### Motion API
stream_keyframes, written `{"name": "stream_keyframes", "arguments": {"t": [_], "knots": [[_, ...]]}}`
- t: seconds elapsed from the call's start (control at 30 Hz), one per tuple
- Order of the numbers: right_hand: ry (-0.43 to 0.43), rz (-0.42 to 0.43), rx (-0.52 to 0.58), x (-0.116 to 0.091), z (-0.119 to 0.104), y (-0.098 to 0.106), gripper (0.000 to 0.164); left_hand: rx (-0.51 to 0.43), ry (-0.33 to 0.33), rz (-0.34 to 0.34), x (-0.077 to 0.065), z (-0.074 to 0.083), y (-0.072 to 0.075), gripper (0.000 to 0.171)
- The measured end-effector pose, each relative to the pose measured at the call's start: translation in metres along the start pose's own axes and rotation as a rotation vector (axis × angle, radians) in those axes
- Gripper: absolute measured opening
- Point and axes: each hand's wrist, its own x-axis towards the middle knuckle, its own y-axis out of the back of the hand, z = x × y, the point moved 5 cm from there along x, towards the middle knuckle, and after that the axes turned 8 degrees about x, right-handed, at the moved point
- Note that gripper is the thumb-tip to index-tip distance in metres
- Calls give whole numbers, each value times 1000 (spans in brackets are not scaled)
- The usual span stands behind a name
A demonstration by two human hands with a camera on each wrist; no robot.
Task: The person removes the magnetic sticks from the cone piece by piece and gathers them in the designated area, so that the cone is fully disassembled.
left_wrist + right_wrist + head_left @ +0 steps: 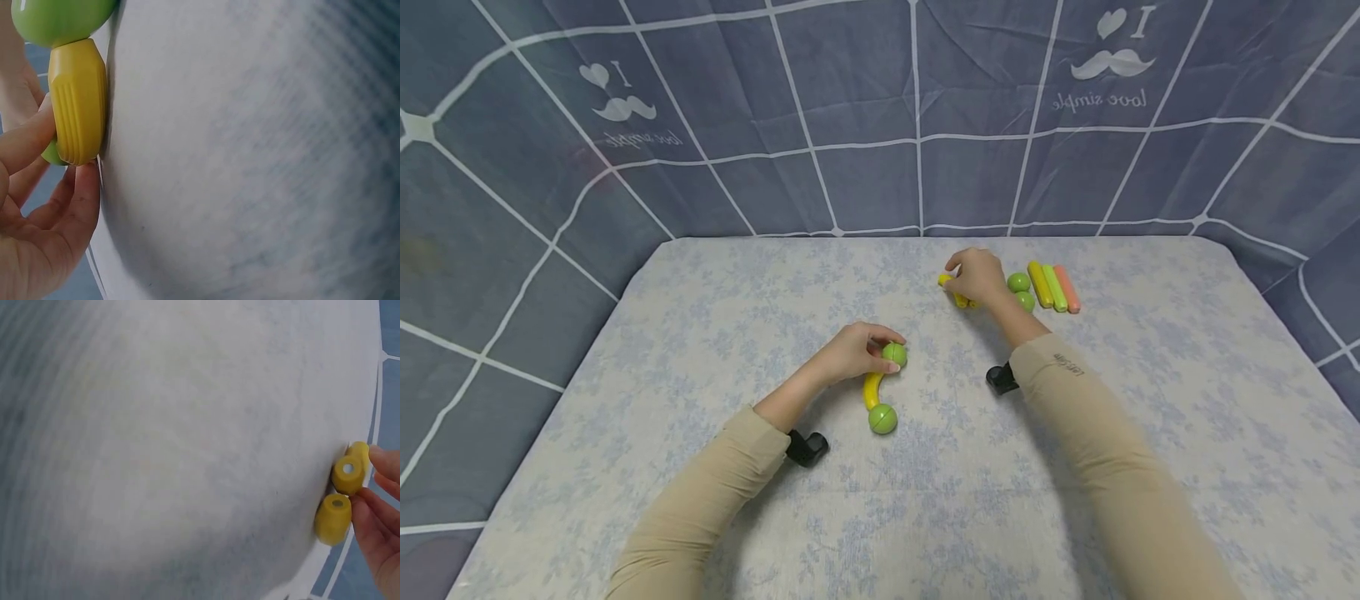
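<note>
My left hand (852, 352) holds a glossy green ball (895, 355) between thumb and fingers. That ball sits at the far end of a curved yellow stick (872, 392); a second green ball (882, 418) touches its near end. In the left wrist view the ridged yellow stick (78, 103) stands out close up, with the near green ball (62, 19) against it. Further back, my right hand (979, 275) pinches one of the yellow pieces (945, 280). In the right wrist view, yellow pieces (333, 519) with round metallic end spots lie at the fingertips.
Two green balls (1018, 282) lie right of my right hand. Beside them is a row of straight sticks: yellow (1041, 284), light green (1055, 288) and coral (1067, 289). A patterned cloth (940, 500) covers the table, and a grey-blue curtain (865, 183) hangs behind it.
</note>
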Motion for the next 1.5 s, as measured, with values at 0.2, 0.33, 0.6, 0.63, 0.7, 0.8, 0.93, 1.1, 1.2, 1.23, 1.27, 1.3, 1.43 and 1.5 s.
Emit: {"name": "stream_keyframes", "arguments": {"t": [0.2, 0.33, 0.6, 0.63, 0.7, 0.8, 0.93, 1.1, 1.2, 1.23, 1.27, 1.3, 1.43, 1.5], "knots": [[13, -14, 41, -6, -3, 6, 30, 0, 2, 5, 1, -2, -1, 40], [31, -31, 73, -12, -8, 9, 29, -5, 30, 2, 1, -3, -1, 42], [107, -107, 158, -29, -22, 3, 30, 18, 88, -15, -5, -5, 4, 45], [131, -122, 170, -32, -24, 1, 31, 26, 98, -17, -7, -5, 6, 44], [178, -159, 202, -38, -30, -3, 32, 38, 115, -25, -9, -7, 7, 43], [220, -247, 282, -48, -37, -12, 33, 52, 132, -39, -11, -8, 8, 41], [228, -376, 377, -63, -46, -29, 36, 60, 134, -50, -13, -10, 6, 39], [234, -453, 406, -78, -55, -46, 43, 45, 126, -43, -17, -10, 3, 37], [230, -456, 409, -82, -60, -52, 46, 31, 115, -32, -19, -9, 2, 35], [226, -452, 410, -83, -61, -53, 46, 26, 109, -26, -19, -9, 2, 34], [220, -448, 410, -83, -62, -54, 46, 17, 106, -22, -20, -8, 1, 34], [218, -442, 409, -84, -63, -55, 46, 10, 102, -17, -20, -8, 1, 33], [210, -411, 396, -83, -66, -57, 43, -10, 91, -5, -20, -7, 0, 31], [216, -398, 393, -82, -68, -58, 42, -15, 91, 3, -20, -7, 0, 29]]}}
